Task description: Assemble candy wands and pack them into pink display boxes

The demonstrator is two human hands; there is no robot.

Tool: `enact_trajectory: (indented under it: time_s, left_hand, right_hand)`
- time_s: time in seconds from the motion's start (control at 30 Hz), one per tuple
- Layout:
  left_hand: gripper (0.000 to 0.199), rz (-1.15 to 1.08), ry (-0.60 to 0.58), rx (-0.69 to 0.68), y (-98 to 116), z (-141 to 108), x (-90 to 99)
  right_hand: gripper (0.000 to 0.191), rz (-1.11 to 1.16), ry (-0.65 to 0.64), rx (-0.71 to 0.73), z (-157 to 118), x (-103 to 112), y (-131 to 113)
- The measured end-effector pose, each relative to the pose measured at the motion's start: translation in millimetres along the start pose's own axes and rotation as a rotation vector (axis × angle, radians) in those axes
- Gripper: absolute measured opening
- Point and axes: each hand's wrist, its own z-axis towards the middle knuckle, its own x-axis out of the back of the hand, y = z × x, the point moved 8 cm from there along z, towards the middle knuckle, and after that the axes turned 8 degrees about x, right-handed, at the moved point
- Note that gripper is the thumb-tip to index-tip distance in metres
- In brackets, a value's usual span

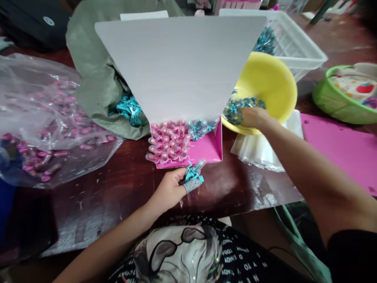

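Note:
My left hand [171,186] is closed around a teal plastic piece with a clear rounded cap [194,169], just in front of the box. A grey wrap [193,184] covers one of its digits. The open pink box [206,148] has a tall white lid [182,67] standing up behind it. Rows of pink clear-capped pieces [171,142] fill its left side, and several teal ones [200,129] stand at the back right. My right hand [253,118] reaches into a yellow bowl [277,86] among small clear and teal pieces [235,108]; its fingers are hidden.
At left lies a clear plastic bag [38,129] of pink pieces. A grey-green sack [91,98] holds teal parts [129,109]. Right of the box are clear plastic bags [259,153], a pink sheet [338,145], a green basin [332,98] and a white basket [306,47].

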Motion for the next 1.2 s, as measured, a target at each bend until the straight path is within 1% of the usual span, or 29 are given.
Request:
enact_trajectory:
  time_s: [0.07,0.1,0.13,0.17,0.2,0.27,0.3,0.33,0.37,0.4,0.47,0.53,0.6,0.67,0.73,0.8,0.83,0.9,0.97,1.03,1.1,1.2]
  left_hand:
    - [0.03,-0.069,0.041,0.069,0,-4,6.6]
    - [0.03,-0.098,0.046,0.123,-2,-6,8.0]
    - [0.031,-0.129,0.038,0.177,-4,-7,7.6]
    - [0.032,-0.164,0.022,0.227,-7,-8,5.5]
    - [0.034,-0.205,0.0,0.266,-9,-8,2.2]
    - [0.037,-0.291,-0.044,0.302,-11,-5,-5.9]
    - [0.037,-0.325,-0.06,0.307,-12,-3,-9.6]
    - [0.037,-0.349,-0.071,0.308,-12,0,-12.6]
    - [0.037,-0.36,-0.08,0.308,-12,2,-14.8]
    - [0.036,-0.359,-0.087,0.304,-12,4,-16.3]
    - [0.034,-0.33,-0.092,0.28,-8,5,-16.6]
    - [0.032,-0.278,-0.081,0.225,-1,5,-13.7]
    - [0.03,-0.206,-0.065,0.138,10,4,-9.9]
    - [0.029,-0.128,-0.07,0.043,20,3,-8.1]
    - [0.026,-0.054,-0.079,-0.033,28,0,-7.5]
    - [0.022,0.024,-0.064,-0.086,32,-3,-6.2]
    - [0.021,0.066,-0.043,-0.115,35,-6,-4.9]
    - [0.02,0.174,0.011,-0.196,40,-13,-2.4]
    - [0.018,0.338,0.072,-0.315,48,-21,-1.2]
    - [0.016,0.541,0.112,-0.443,53,-28,-2.7]
    - [0.016,0.71,0.119,-0.535,55,-31,-4.7]
    - [0.015,0.824,0.088,-0.57,55,-29,-4.7]
  right_hand:
    - [0.025,-0.025,0.034,-0.056,-15,15,-9]
    - [0.024,-0.027,0.05,-0.087,-26,20,-21]
    - [0.032,0.014,0.073,-0.117,-40,22,-38]
    - [0.039,0.098,0.087,-0.119,-55,18,-60]
    - [0.043,0.204,0.045,-0.063,-69,7,-89]
    - [0.033,0.431,-0.06,0.072,-97,-25,-149]
    - [0.028,0.553,-0.084,0.079,-109,-40,-169]
    - [0.024,0.65,-0.081,0.061,-118,-53,-181]
    - [0.022,0.725,-0.084,0.034,-125,-65,-187]
    - [0.022,0.767,-0.091,0.007,-130,-73,-189]
    - [0.026,0.772,-0.129,-0.019,-137,-82,-184]
    - [0.032,0.724,-0.153,0.002,-139,-80,-179]
    - [0.034,0.639,-0.128,0.067,-138,-70,-180]
    - [0.033,0.511,-0.086,0.184,-136,-60,-189]
    - [0.033,0.387,-0.052,0.304,-134,-56,-203]
    - [0.032,0.334,-0.026,0.362,-134,-57,-213]
    - [0.031,0.341,-0.017,0.358,-134,-59,-214]
    - [0.028,0.402,-0.016,0.297,-135,-63,-212]
    - [0.023,0.489,-0.072,0.211,-136,-70,-207]
    - [0.018,0.575,-0.168,0.13,-139,-80,-203]
    - [0.017,0.677,-0.262,0.058,-141,-89,-199]
    - [0.023,0.781,-0.335,-0.014,-140,-96,-197]
